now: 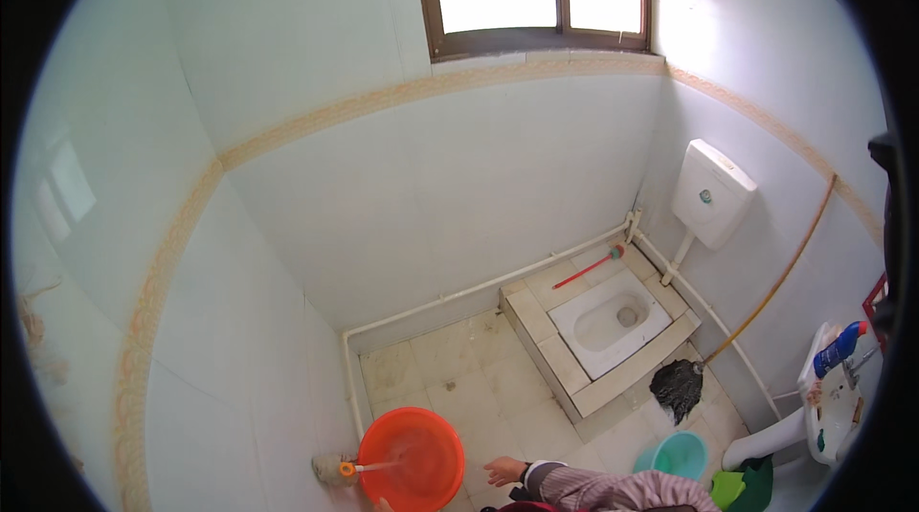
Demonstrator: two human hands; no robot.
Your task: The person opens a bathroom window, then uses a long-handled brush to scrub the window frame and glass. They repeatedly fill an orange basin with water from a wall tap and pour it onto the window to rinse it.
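Note:
A large orange plastic basin stands on the tiled floor by the left wall, with water in it. A white tap with an orange ring sends a stream into it. My left hand shows only as a few fingertips at the basin's near rim, at the picture's bottom edge; its grip is hidden. My right hand, in a striped sleeve, is held to the right of the basin with its fingers apart and nothing in it.
A squat toilet is set in a raised tiled platform, a red-handled brush beside it. A mop leans on the right wall. Nearby are a turquoise bucket, a washbasin with a blue bottle, and a wall cistern.

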